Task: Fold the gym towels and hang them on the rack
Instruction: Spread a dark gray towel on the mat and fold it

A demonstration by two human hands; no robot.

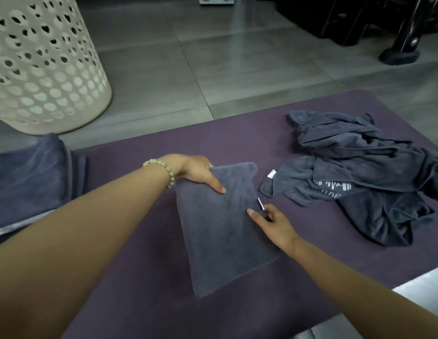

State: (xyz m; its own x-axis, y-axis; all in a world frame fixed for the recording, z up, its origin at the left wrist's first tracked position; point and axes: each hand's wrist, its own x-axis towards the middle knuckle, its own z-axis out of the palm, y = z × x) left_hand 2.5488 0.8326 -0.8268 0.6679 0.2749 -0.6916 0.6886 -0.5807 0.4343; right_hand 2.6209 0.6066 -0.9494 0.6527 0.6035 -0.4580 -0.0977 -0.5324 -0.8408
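Pinching folded towel [225,231] edges: left grip [198,172], right grip [273,225]; crumpled towels [360,172] just right, basket [41,69] beyond mat [213,143].

The folded grey cloth towel [225,228] has a soft, matt, finely napped pile. The crumpled heap of grey towels [360,172] is the same dull cloth, one bearing a flat white print. The purple mat [139,277] beneath looks matt and faintly grained. The grey floor tiles [164,69] are smooth with a low sheen. The white perforated basket [41,69] is smooth plastic, and the bead bracelet [167,168] is glossy.
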